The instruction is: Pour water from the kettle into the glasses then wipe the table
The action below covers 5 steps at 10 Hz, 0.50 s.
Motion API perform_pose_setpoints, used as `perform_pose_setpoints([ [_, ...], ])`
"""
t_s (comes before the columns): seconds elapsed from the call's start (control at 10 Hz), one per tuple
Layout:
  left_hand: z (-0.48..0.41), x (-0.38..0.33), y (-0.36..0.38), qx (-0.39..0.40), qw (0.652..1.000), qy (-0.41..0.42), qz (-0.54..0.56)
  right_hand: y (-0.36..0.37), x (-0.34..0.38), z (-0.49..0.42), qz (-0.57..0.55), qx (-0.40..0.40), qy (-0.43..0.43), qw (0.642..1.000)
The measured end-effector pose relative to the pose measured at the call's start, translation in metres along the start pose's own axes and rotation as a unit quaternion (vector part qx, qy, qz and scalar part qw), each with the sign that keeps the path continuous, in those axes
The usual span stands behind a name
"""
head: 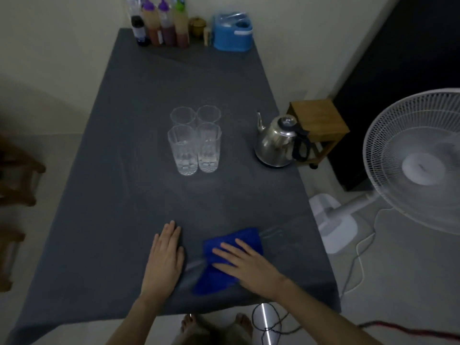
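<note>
Several clear ribbed glasses (195,139) stand grouped in the middle of the grey-clothed table (104,195); the two nearer ones show water in them. A steel kettle (280,141) with a black handle stands to their right, near the table's right edge. A blue cloth (225,272) lies flat near the front edge. My right hand (246,265) presses flat on the cloth, fingers spread and pointing left. My left hand (165,255) rests palm down on the bare tablecloth just left of the cloth, holding nothing.
Sauce bottles (161,23), a small brown jar and a blue plastic container (232,31) line the far edge by the wall. A wooden stool (319,128) and a white standing fan (420,160) stand right of the table. Cables trail on the floor.
</note>
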<state>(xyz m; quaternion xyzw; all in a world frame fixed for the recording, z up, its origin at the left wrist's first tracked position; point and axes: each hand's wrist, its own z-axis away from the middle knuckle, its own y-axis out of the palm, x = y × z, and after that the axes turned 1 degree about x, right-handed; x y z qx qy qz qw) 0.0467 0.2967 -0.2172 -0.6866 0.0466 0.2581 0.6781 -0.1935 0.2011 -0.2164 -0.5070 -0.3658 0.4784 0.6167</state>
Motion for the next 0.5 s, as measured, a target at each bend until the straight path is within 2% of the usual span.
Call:
perform_pose_setpoints([
  [0.1,-0.003,-0.020,0.012,0.015,1.000,-0.015,-0.010,0.007,-0.041,0.049,-0.070,-0.008,0.137,0.988],
  [0.2,-0.002,-0.033,0.018,0.020,0.999,-0.046,-0.020,0.003,-0.065,0.080,-0.133,0.002,0.283,0.950],
  [0.3,-0.003,-0.040,0.019,0.026,0.997,-0.071,-0.025,0.008,-0.069,0.086,-0.162,-0.016,0.340,0.926],
  [0.4,-0.009,-0.043,0.005,0.027,0.995,-0.084,-0.046,0.003,-0.065,0.081,-0.199,-0.053,0.347,0.915],
  [0.5,-0.018,-0.046,-0.006,0.016,0.997,-0.061,-0.051,-0.017,-0.062,0.073,-0.252,-0.052,0.302,0.918],
])
